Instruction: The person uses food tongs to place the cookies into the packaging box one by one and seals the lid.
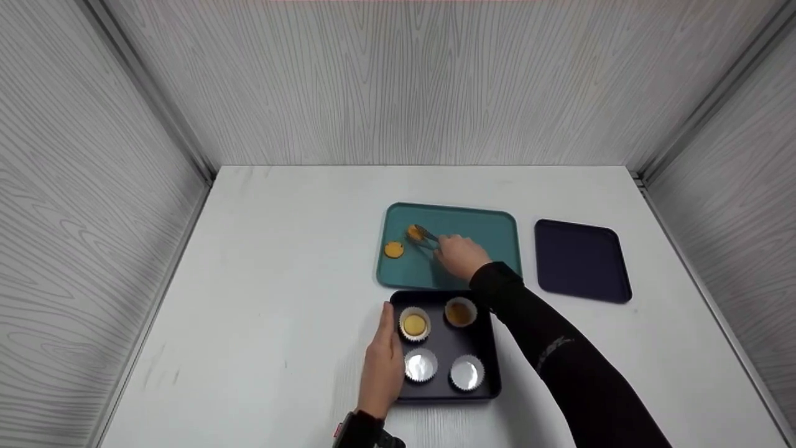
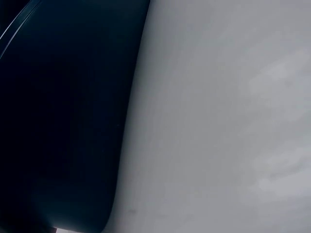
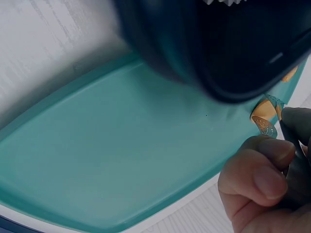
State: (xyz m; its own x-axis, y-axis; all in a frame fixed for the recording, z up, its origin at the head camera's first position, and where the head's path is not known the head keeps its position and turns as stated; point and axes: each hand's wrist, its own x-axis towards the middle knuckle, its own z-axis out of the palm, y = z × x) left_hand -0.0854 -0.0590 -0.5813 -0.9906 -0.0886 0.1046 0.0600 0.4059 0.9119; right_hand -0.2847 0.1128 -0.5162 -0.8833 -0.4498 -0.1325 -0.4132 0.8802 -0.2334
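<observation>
My right hand (image 1: 461,255) reaches over a teal tray (image 1: 469,225) and grips small dark tongs (image 1: 426,234). In the right wrist view, the perforated tips of the tongs (image 3: 266,127) are on either side of a round yellow-orange cookie (image 3: 263,110). A second cookie (image 1: 393,249) lies near the tray's left edge. My left hand (image 1: 382,367), fingers straight, rests along the left side of a dark square pan (image 1: 443,342). Inside the pan stand several pleated cups: a back-left cup (image 1: 403,331) holding a cookie, a back-right cup (image 1: 460,302) with a browner one, and two shiny front cups (image 1: 421,365).
A dark navy tray (image 1: 581,261) lies right of the teal tray. White table surface (image 1: 280,280) extends left of the pan. Grey wood-grain panels (image 1: 398,81) wall in the back and both sides. The pan's outer side (image 2: 73,111) fills the left part of the left wrist view.
</observation>
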